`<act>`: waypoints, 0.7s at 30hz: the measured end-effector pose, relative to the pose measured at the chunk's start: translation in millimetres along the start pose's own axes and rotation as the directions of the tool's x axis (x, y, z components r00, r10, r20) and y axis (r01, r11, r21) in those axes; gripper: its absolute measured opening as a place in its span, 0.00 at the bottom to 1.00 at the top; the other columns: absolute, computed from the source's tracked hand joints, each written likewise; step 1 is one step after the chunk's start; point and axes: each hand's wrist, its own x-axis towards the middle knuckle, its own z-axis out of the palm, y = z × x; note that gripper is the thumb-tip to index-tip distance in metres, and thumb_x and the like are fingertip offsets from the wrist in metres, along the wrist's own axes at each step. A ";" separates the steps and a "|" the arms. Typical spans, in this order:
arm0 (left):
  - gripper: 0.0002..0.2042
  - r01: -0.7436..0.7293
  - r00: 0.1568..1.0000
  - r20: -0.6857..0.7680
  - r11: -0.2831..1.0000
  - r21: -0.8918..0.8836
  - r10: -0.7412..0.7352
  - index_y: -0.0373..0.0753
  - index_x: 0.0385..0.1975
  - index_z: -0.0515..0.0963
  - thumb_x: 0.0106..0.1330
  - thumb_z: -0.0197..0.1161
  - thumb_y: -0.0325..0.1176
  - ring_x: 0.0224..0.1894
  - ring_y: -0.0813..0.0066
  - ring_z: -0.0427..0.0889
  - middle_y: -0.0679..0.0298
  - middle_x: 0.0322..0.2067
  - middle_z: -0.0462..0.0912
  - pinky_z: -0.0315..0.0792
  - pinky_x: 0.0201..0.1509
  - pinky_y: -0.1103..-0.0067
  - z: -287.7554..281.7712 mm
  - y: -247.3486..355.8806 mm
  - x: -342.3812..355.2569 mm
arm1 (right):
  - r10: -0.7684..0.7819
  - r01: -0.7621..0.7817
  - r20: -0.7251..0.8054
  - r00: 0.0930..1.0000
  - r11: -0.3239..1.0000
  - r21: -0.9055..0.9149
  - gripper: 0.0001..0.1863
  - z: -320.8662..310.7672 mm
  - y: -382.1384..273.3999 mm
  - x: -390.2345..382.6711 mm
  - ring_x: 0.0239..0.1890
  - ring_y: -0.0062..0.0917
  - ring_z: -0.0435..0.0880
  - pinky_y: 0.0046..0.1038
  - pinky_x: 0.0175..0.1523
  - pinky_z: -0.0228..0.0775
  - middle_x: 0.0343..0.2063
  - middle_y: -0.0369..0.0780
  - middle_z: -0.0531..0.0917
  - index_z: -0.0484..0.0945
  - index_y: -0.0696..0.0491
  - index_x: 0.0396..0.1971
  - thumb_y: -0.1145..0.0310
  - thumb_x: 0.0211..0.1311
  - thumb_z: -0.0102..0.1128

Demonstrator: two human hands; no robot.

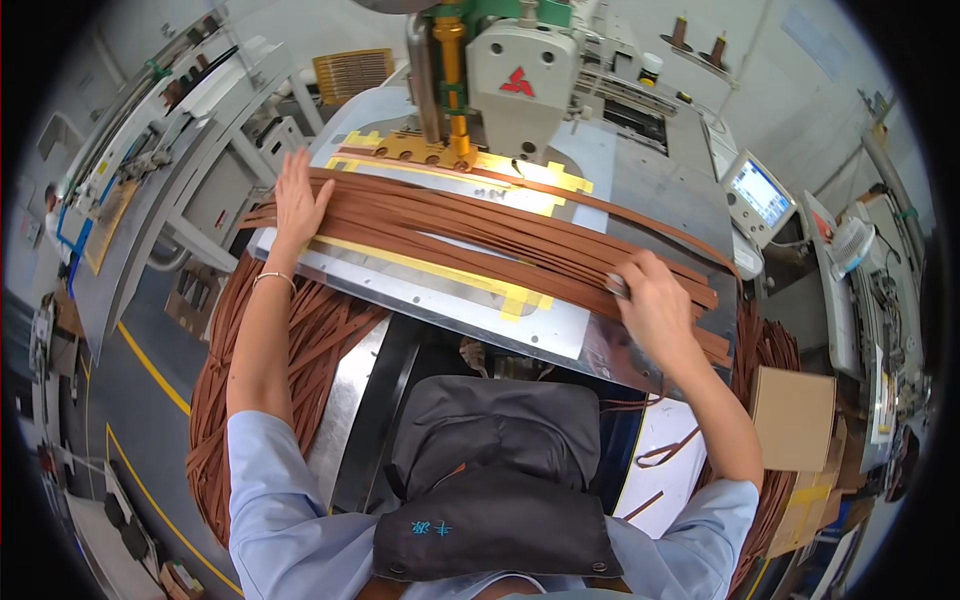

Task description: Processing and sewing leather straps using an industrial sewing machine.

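A bundle of long, flat brown strips [450,222] lies across the metal work plate [430,298], slanting down to the right. At its left end my left hand [298,205] rests flat, fingers stretched upward and thumb apart. My right hand [652,305] is over the right part of the bundle with its fingers curled together. A small greyish, metal-looking piece shows at its fingertips, too small to name. Beyond the bundle, one separate brown strip [625,213] runs from under the sewing machine head [522,85] toward the right edge of the plate. Yellow tape [515,300] marks the plate.
Many more brown strips [240,390] hang in a thick bundle off the left side, and others [768,345] off the right. A control screen [760,192] stands at the right, above a cardboard box [793,418]. Strip offcuts lie on a white surface [655,475] below my right arm.
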 end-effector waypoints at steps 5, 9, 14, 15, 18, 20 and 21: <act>0.25 -0.041 0.913 0.405 0.999 -0.036 0.052 0.46 0.64 0.65 0.71 0.48 0.49 0.70 0.61 0.56 0.62 0.66 0.64 0.47 0.71 0.59 24.6 11.8 0.0 | 0.064 -0.061 0.032 0.997 0.996 -0.066 0.29 69.1 -8.8 21.4 0.34 0.40 0.85 0.38 0.35 0.80 0.56 0.54 0.71 0.67 0.62 0.55 0.64 0.55 0.59; 0.24 -0.068 0.904 0.421 0.997 -0.020 0.070 0.46 0.65 0.65 0.72 0.45 0.47 0.71 0.62 0.56 0.63 0.66 0.64 0.47 0.71 0.59 26.8 -5.7 -1.3 | 0.052 -0.050 0.049 0.997 0.998 -0.046 0.32 79.8 -9.0 21.8 0.32 0.38 0.86 0.37 0.33 0.80 0.58 0.56 0.71 0.68 0.64 0.56 0.64 0.51 0.60; 0.23 -0.114 0.889 0.443 0.993 -0.031 0.116 0.43 0.66 0.63 0.74 0.44 0.43 0.71 0.61 0.55 0.62 0.66 0.63 0.47 0.72 0.62 17.9 -7.8 1.0 | 0.102 -0.102 0.054 0.993 0.995 -0.019 0.31 82.3 -15.3 24.6 0.32 0.38 0.86 0.37 0.33 0.79 0.58 0.54 0.71 0.68 0.62 0.55 0.64 0.51 0.62; 0.22 -0.124 0.883 0.451 0.992 -0.033 0.125 0.43 0.66 0.62 0.74 0.43 0.41 0.71 0.61 0.55 0.61 0.66 0.63 0.47 0.72 0.63 16.2 -3.3 2.0 | 0.092 -0.092 0.034 0.995 0.996 -0.019 0.31 84.0 -14.0 23.6 0.30 0.38 0.86 0.37 0.33 0.79 0.57 0.55 0.72 0.69 0.63 0.55 0.64 0.52 0.61; 0.22 -0.242 0.836 0.472 0.960 -0.143 0.281 0.42 0.66 0.62 0.74 0.42 0.38 0.71 0.61 0.55 0.60 0.66 0.63 0.47 0.73 0.64 7.6 30.5 6.8 | 0.098 -0.098 -0.003 0.995 0.995 -0.026 0.29 87.8 -10.5 21.1 0.28 0.38 0.86 0.36 0.31 0.79 0.55 0.59 0.73 0.69 0.66 0.53 0.64 0.54 0.58; 0.22 -0.269 0.816 0.431 0.913 -0.307 0.385 0.41 0.66 0.61 0.74 0.42 0.36 0.70 0.60 0.56 0.59 0.66 0.63 0.46 0.73 0.65 5.2 69.6 3.2 | 0.071 -0.071 -0.007 0.997 0.997 -0.032 0.28 90.6 -8.2 18.1 0.27 0.37 0.85 0.36 0.30 0.78 0.54 0.61 0.72 0.69 0.67 0.53 0.64 0.55 0.57; 0.21 -0.259 0.805 0.418 0.884 -0.388 0.420 0.41 0.66 0.61 0.74 0.42 0.35 0.70 0.60 0.56 0.59 0.66 0.63 0.46 0.73 0.64 4.2 94.2 1.4 | 0.081 -0.079 0.022 0.997 0.995 -0.061 0.28 87.9 -3.9 14.9 0.25 0.37 0.85 0.36 0.28 0.78 0.53 0.62 0.73 0.69 0.69 0.52 0.63 0.56 0.56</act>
